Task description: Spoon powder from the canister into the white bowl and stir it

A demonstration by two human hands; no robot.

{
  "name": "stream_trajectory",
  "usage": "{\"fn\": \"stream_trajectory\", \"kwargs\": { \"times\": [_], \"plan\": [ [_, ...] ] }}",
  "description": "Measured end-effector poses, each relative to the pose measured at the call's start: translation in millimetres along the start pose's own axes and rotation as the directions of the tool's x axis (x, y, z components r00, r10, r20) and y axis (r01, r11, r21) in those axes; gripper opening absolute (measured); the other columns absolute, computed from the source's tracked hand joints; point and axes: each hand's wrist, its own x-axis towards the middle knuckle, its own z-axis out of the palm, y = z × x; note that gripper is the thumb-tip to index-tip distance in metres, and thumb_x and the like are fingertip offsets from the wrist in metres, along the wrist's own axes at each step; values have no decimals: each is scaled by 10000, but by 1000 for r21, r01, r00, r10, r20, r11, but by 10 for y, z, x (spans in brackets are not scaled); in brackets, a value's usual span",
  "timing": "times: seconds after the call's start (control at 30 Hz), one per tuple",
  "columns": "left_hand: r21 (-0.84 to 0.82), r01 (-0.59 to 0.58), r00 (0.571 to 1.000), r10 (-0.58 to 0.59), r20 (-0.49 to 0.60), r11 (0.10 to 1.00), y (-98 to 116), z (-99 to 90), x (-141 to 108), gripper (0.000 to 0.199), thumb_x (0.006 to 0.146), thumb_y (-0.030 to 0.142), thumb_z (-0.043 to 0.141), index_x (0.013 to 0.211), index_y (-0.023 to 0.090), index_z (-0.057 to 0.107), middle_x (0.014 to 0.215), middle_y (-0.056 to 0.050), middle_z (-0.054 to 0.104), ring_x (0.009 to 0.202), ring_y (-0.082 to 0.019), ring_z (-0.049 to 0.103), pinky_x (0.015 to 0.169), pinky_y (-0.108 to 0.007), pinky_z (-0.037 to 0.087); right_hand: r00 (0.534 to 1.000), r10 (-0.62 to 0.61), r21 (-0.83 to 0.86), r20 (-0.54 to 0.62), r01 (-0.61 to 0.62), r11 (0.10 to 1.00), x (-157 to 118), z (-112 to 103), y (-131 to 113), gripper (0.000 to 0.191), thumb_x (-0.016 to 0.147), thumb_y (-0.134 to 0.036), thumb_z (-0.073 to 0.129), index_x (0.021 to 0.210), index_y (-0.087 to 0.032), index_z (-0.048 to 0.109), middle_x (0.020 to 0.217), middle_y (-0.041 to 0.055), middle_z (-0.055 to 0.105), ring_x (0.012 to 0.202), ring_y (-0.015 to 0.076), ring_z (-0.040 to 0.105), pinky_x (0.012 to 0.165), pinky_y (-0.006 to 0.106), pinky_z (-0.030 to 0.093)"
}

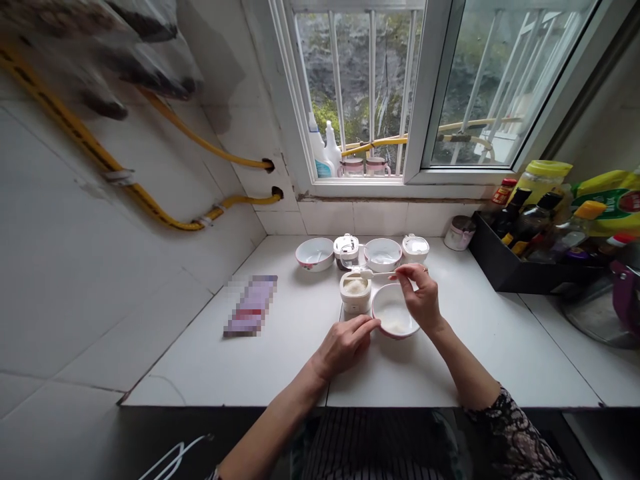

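Note:
My right hand pinches the handle of a small white spoon, whose heaped end is over a white jar. White granules, like sugar or salt, fill the jar near its top. Just right of it stands a white bowl with a red rim and some white granules at its bottom. The fingertips of my left hand grip the bowl's near left rim. Part of the bowl is hidden behind my right hand.
Behind are two bowls and two lidded jars. A blurred purple packet-like thing lies left. A black box of bottles, a tin and a glass pot lid stand right.

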Motion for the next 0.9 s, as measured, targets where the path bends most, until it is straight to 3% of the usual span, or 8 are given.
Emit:
{"fn": "stream_trajectory", "kwargs": {
  "times": [0.1,0.2,0.3,0.4,0.47,0.53,0.7,0.9],
  "plan": [
    [-2,-3,1000,3,4,1000,2,-8,3,344,909,50,388,1191,144,560,997,-99,686,853,-150,685,662,-215,569,943,327,186,64,-333,924,49,-86,39,161,856,-368,585,850,-207,593,716,41,716,691,207,667,747,364,514],
    [-1,-6,1000,6,-1,1000,6,-17,13,340,909,47,389,1187,145,560,990,-94,686,841,-148,683,654,-214,567,883,445,249,151,-470,847,139,-250,116,207,794,-399,615,806,-193,596,649,28,687,643,197,664,694,334,516],
    [-9,-11,1000,10,-4,1000,12,-29,22,345,905,46,389,1189,145,559,988,-92,686,838,-147,683,659,-214,568,837,449,80,312,-494,866,194,-397,171,150,772,-337,604,747,-189,600,606,14,669,619,179,642,672,311,495],
    [-11,-4,1000,4,11,1000,16,-42,26,350,908,48,383,1195,147,558,998,-96,685,852,-149,686,674,-217,573,816,408,-134,411,-389,912,173,-421,158,107,782,-251,540,707,-198,595,592,6,660,597,159,599,645,292,456],
    [-9,-3,1000,3,22,1000,17,-46,24,355,907,48,381,1198,148,560,1005,-98,685,865,-152,688,683,-220,577,809,368,-191,458,-315,930,135,-375,127,120,782,-226,516,694,-202,594,583,2,654,581,151,577,633,287,438],
    [-10,-3,1000,3,20,1000,18,-47,23,353,906,48,385,1195,149,563,1006,-98,686,866,-154,688,684,-222,578,785,365,-186,501,-314,931,102,-319,105,125,785,-228,507,707,-203,601,588,1,660,588,151,577,635,283,433],
    [-13,-13,1000,13,5,1000,22,-46,30,339,912,44,386,1181,142,567,997,-99,688,847,-156,686,664,-226,577,705,468,-118,533,-486,866,100,-302,134,112,772,-277,532,745,-198,607,615,6,688,653,163,607,673,285,440],
    [-3,-19,1000,19,3,1000,22,-44,30,348,907,40,389,1193,145,559,999,-95,687,852,-152,684,668,-222,575,727,519,-72,450,-549,833,155,-383,172,115,741,-294,562,715,-191,607,590,9,671,628,162,603,665,286,452]
  ]
}}
